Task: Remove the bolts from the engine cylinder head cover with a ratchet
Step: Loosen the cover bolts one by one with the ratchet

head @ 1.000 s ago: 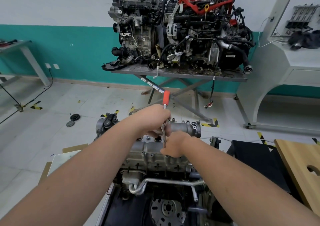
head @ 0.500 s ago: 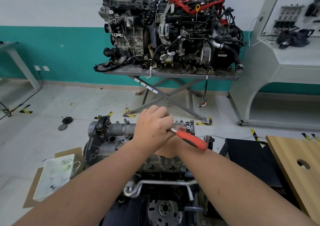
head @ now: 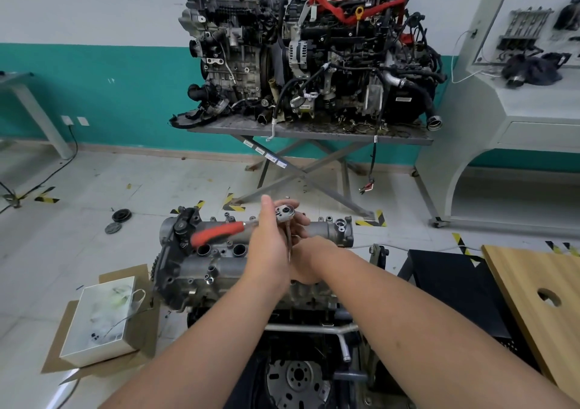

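Head view: the engine [head: 219, 270] is seen low in the middle, with its grey cover [head: 216, 248] on top. A ratchet [head: 251, 225] is held over the cover by the left hand [head: 270, 242]. Its red handle [head: 216, 232] points to the left and lies just above the cover, and its round metal head [head: 285, 211] sticks up past the hand. The left fingers are curled round the metal part of the ratchet near the head. A thin metal bar [head: 288, 242] runs down from the head toward the cover. The right hand [head: 309, 259] is set low beside the left hand, on the cover by the bottom of that bar. Its fingers are partly hidden, so it cannot be told if they are pinching the bar or only touching it. Small bolts [head: 229, 218] are seen standing along the far edge of the cover. A white box [head: 100, 320] is set on cardboard [head: 94, 364] on the floor, to the left of the engine. Two more engines [head: 307, 50] are carried on a grey worktop [head: 314, 132] by the green and white wall. A wooden board [head: 539, 295] with a round hole is seen at the right.
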Action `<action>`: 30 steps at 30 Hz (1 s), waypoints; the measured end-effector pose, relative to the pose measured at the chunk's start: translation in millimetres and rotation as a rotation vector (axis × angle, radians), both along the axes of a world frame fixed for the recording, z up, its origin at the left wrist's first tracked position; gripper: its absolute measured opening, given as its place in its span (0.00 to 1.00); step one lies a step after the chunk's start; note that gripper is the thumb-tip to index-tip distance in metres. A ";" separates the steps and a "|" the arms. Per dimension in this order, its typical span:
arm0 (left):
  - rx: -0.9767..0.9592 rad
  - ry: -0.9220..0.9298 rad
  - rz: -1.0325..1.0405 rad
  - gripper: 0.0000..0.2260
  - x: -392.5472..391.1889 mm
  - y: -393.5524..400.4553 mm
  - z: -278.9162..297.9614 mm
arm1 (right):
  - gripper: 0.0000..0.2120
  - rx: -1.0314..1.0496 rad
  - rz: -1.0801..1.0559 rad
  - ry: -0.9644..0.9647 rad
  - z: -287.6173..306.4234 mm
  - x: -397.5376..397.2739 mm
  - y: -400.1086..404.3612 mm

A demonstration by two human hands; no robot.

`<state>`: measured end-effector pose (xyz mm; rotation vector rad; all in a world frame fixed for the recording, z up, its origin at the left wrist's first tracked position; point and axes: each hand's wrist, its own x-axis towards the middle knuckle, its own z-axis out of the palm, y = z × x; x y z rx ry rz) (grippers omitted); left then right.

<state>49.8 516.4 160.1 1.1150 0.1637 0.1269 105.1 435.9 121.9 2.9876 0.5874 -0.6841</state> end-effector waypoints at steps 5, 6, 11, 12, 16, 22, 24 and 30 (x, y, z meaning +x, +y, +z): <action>0.011 0.127 -0.077 0.15 9.2 19.7 6.7 | 0.13 0.062 -0.015 0.045 16.6 -14.2 -0.7; 0.054 0.161 -0.115 0.14 10.6 23.7 11.3 | 0.14 0.066 -0.004 0.049 19.5 -15.5 -1.1; 0.389 0.259 -0.385 0.11 22.6 40.0 43.4 | 0.12 0.031 0.075 0.053 25.4 -19.4 -4.8; 0.484 0.265 -0.422 0.10 24.2 41.0 50.8 | 0.12 0.030 0.074 0.054 24.5 -18.8 -4.9; 0.979 0.186 -0.498 0.10 27.1 39.6 68.4 | 0.13 -0.005 0.087 0.052 22.7 -17.6 -1.3; 0.761 0.048 -0.584 0.17 22.1 47.6 52.1 | 0.22 -0.052 0.091 0.053 24.8 -16.3 1.1; 0.518 0.057 -0.586 0.16 22.2 53.4 40.5 | 0.20 -0.038 0.079 0.048 25.3 -17.5 2.4; 0.207 0.023 -0.667 0.18 25.2 68.4 27.4 | 0.13 -0.025 0.097 0.020 23.7 -17.6 3.9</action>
